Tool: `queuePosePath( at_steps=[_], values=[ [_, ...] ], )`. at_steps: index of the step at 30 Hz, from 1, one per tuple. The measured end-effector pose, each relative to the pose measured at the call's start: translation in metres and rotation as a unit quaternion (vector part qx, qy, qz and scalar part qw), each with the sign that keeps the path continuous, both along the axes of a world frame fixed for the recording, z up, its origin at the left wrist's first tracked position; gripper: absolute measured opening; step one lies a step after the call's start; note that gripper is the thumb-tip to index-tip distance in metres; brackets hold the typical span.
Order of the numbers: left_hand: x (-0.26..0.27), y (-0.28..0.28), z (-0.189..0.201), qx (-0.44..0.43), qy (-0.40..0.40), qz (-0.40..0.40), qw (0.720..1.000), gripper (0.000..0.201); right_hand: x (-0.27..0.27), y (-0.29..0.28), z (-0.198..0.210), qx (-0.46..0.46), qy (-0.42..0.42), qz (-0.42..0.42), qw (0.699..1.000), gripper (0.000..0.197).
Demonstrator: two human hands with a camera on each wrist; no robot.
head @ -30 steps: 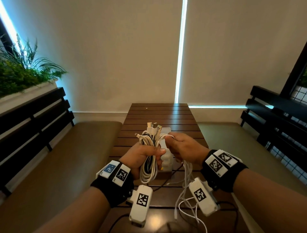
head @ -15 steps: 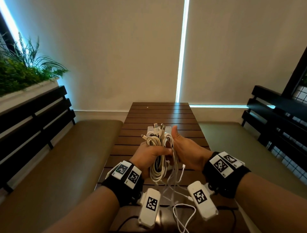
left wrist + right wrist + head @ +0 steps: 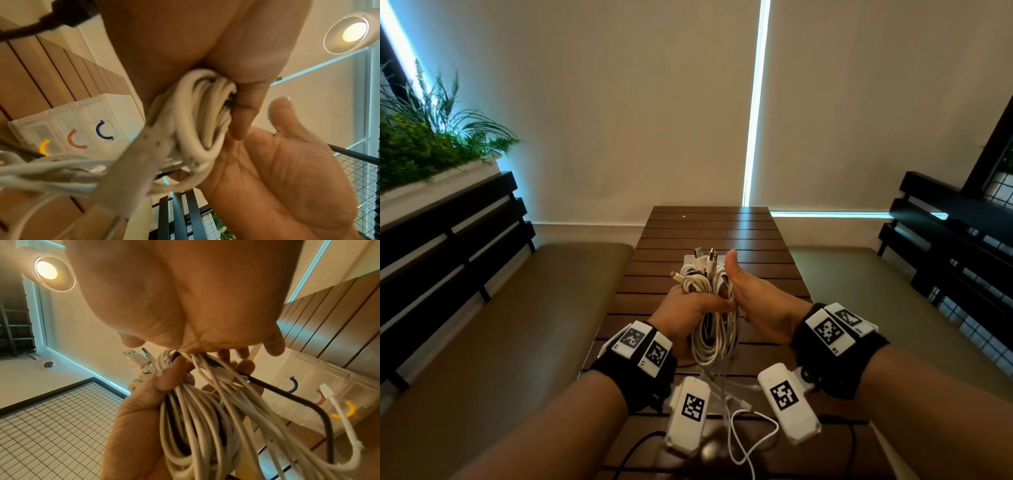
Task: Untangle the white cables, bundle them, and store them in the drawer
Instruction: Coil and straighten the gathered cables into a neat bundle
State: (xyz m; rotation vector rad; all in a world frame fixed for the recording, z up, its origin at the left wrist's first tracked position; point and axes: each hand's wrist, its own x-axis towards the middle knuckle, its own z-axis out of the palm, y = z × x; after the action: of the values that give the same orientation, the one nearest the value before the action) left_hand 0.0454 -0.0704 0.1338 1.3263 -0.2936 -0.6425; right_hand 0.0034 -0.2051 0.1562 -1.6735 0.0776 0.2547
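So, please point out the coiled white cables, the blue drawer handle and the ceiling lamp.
coiled white cables [image 3: 710, 337], head view, hanging loops.
blue drawer handle [image 3: 101, 132], left wrist view, curved middle.
ceiling lamp [image 3: 47, 270], right wrist view, lit centre.

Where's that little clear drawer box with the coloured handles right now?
The drawer box stands on the slatted wooden table, just beyond both hands. In the head view the white cable bundle held in the left hand mostly hides it.

A dark slatted wooden desk [image 3: 709, 229] carries a clear drawer box [image 3: 82, 123]; loose white cable ends [image 3: 753, 435] trail on it.
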Motion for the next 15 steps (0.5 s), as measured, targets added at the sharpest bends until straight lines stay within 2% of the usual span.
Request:
queuePosePath(
  at_steps=[3, 9, 12, 15],
  values=[
    [-0.005, -0.001, -0.003, -0.016, 0.006, 0.002, 1.000, 0.022, 0.001, 0.002, -0.004, 0.000, 0.001, 0.012, 1.000, 0.102],
    [-0.008, 0.000, -0.011, -0.016, 0.006, 0.015, 1.000, 0.016, 0.000, 0.003, -0.011, -0.032, 0.015, 0.022, 0.999, 0.103],
    [-0.004, 0.004, -0.012, -0.016, 0.010, 0.018, 1.000, 0.015, -0.005, -0.001, -0.003, -0.136, 0.010, 0.028, 0.990, 0.084],
    [-0.001, 0.008, -0.013, -0.022, 0.013, 0.019, 0.999, 0.014, -0.004, -0.013, 0.009, -0.225, -0.019, 0.043, 0.973, 0.040]
  ],
)
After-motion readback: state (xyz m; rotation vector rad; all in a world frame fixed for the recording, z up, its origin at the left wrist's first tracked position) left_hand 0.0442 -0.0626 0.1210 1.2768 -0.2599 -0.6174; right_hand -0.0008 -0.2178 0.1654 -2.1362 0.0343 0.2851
